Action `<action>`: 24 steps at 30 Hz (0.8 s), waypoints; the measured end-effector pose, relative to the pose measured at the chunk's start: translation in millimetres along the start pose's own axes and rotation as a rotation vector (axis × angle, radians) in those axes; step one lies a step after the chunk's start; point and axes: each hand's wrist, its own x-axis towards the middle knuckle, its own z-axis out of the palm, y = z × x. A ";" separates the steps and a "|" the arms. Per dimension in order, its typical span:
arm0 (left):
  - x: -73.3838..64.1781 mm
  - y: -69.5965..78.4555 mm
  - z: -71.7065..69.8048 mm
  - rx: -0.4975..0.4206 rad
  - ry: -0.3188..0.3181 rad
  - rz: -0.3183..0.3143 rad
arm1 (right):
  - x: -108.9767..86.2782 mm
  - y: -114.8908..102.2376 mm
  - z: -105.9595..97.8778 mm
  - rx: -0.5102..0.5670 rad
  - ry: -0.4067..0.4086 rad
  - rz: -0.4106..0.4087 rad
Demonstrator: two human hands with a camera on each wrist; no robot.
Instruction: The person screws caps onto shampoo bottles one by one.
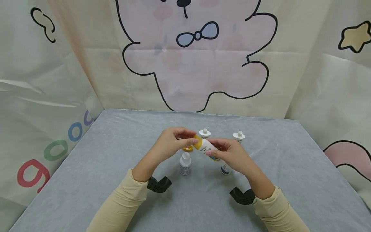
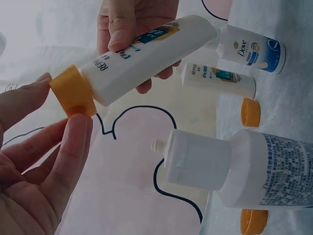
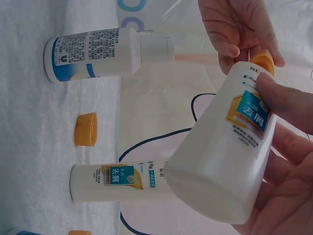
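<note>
My left hand (image 1: 174, 143) pinches the orange cap (image 2: 73, 93) between thumb and fingertips. That cap sits on the top end of a white shampoo bottle (image 2: 156, 56), which is tilted and raised over the table. My right hand (image 1: 232, 153) grips the bottle's body, thumb across its front near the label. Below my left hand stands a white bottle (image 1: 185, 164) with dense print and a whitish top. A Dove bottle (image 2: 252, 49) stands under my right hand, partly hidden by it in the head view. Another white bottle (image 3: 117, 182) bears a matching teal label.
An orange cap (image 3: 86, 129) lies on the grey cloth-covered table (image 1: 87, 180), and a second orange cap (image 2: 254, 221) lies partly hidden behind the printed bottle. Two uncapped bottle tops, one left (image 1: 204, 132) and one right (image 1: 239, 136), show behind my hands. Printed curtains surround the table.
</note>
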 end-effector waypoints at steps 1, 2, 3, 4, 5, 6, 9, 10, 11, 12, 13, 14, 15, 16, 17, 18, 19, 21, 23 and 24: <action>-0.2 0.2 -0.3 -0.002 -0.009 0.003 | -0.1 -0.1 -0.1 0.003 -0.003 -0.003; -0.4 0.2 -0.7 0.002 -0.016 0.009 | -0.2 -0.2 -0.2 0.005 -0.005 -0.005; -0.8 0.4 -1.1 0.006 -0.022 0.013 | -0.4 -0.3 -0.3 0.008 -0.007 -0.008; -1.2 0.6 -1.4 0.009 -0.029 0.016 | -0.5 -0.3 -0.3 0.013 -0.009 -0.011; -1.5 0.8 -1.7 0.011 -0.034 0.019 | -0.5 -0.2 -0.3 0.017 -0.011 -0.014; -1.8 0.9 -2.0 0.019 -0.038 0.022 | -0.6 -0.1 -0.3 0.019 -0.011 -0.016; -1.7 0.4 -2.4 0.034 -0.047 0.028 | -0.7 0.5 -0.3 0.020 -0.013 -0.021; -1.6 0.2 -2.3 0.037 -0.049 0.030 | -0.7 0.8 -0.4 0.019 -0.014 -0.022; -1.5 -0.2 -2.3 0.043 -0.054 0.037 | -0.5 1.2 -0.3 0.019 -0.014 -0.021; -1.6 -0.3 -2.2 0.047 -0.060 0.045 | -0.5 1.5 -0.5 0.018 -0.013 -0.021; -1.7 -0.2 -2.0 0.050 -0.064 0.055 | -0.5 1.7 -0.6 0.017 -0.013 -0.021; -1.8 -0.1 -1.6 0.054 -0.067 0.064 | -0.6 1.8 -0.6 0.021 -0.012 -0.020; -1.9 0.0 -1.3 0.062 -0.065 0.075 | -0.5 2.1 -0.7 0.021 -0.012 -0.019; -1.9 0.2 -0.9 0.074 -0.062 0.092 | -0.3 2.4 -0.6 0.021 -0.012 -0.019; -1.7 0.2 -0.4 0.086 -0.056 0.107 | -0.2 2.6 -0.5 0.024 -0.010 -0.016; -1.6 0.3 0.2 0.096 -0.046 0.112 | -0.2 2.7 -0.5 0.024 -0.009 -0.017; -1.2 -0.1 0.8 0.109 -0.032 0.118 | 0.1 2.9 -0.2 0.025 -0.009 -0.015; -0.4 -0.8 1.6 0.133 -0.008 0.121 | 0.6 3.1 0.2 0.022 -0.008 -0.011; -0.3 -1.0 2.2 0.141 0.003 0.112 | 0.7 2.6 0.6 0.023 -0.005 -0.008; -0.4 -1.0 2.4 0.142 0.004 0.105 | 0.7 2.5 0.7 0.023 -0.005 -0.008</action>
